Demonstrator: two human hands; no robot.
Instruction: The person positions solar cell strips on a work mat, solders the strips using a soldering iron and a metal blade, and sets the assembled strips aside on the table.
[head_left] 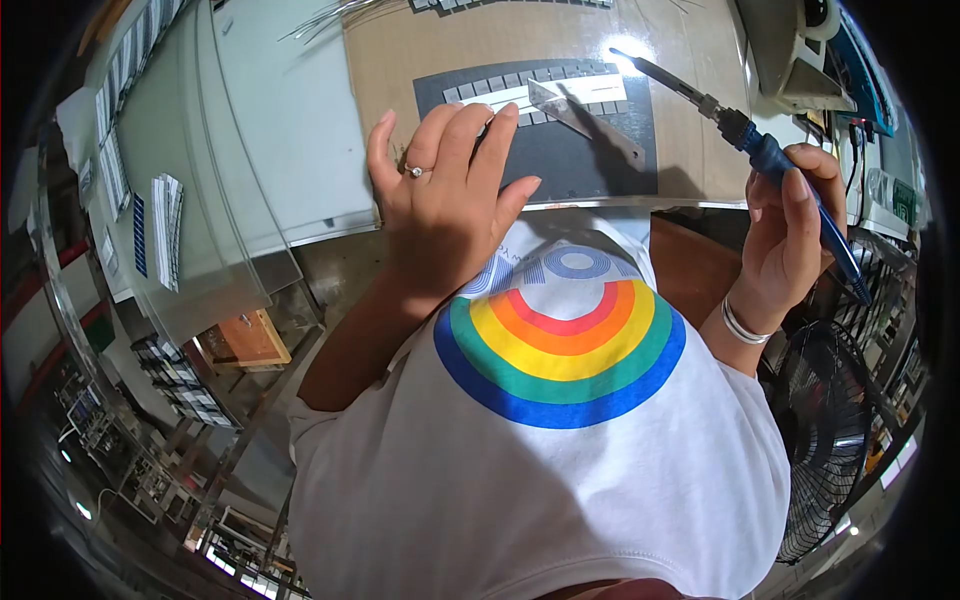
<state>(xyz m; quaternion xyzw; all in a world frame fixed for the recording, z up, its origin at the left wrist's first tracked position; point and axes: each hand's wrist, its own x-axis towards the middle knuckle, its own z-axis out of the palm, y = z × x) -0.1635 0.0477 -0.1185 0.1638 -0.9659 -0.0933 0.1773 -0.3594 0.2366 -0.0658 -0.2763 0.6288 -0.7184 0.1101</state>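
Observation:
A soldering iron [768, 152] with a blue handle is in my right hand [785, 225], fingers wrapped round the grip. Its thin metal tip points up and left, above the far right of the dark mat. My left hand [445, 185] lies with fingers stretched out and apart, fingertips right at the near edge of a white strip [605, 90]. Grey rectangular tabs line both sides of that strip, which lies on the dark mat [560, 175]. Across the strip rests a flat metal blade [590, 122], its broad end toward the left hand.
A brown board [700, 130] lies under the mat. Thin wires [335, 20] and another tabbed strip [510, 5] are at the far edge. Glass sheets [215, 180] and bundled strips [167, 232] are at left. A black fan [825, 430] stands at lower right.

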